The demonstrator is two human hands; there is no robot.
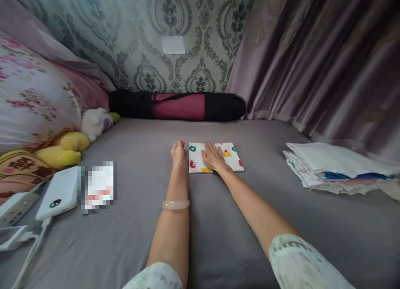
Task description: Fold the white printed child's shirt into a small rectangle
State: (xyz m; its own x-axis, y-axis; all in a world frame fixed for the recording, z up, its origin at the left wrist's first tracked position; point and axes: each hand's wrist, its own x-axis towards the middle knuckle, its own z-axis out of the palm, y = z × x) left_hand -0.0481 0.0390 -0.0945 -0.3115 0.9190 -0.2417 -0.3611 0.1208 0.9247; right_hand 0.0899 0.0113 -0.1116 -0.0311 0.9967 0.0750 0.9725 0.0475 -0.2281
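A folded white cloth (195,156) with a colourful letter-like print lies flat on the grey bed sheet. My right hand (214,157) rests palm down on its middle, fingers stretched out, covering part of the print. Just off the cloth's left edge is my left hand (178,154), turned on its side with the fingers curled in. Nothing shows in that hand, and a small gap separates it from the cloth. A pale bangle (176,205) circles my left forearm.
Folded cloths (337,162) are stacked at the right. Along the wall lies a black and maroon rolled bag (178,106). On the left are a white power bank (59,193) with a cable, a power strip (17,209), a yellow plush toy (64,149) and a floral pillow (34,93).
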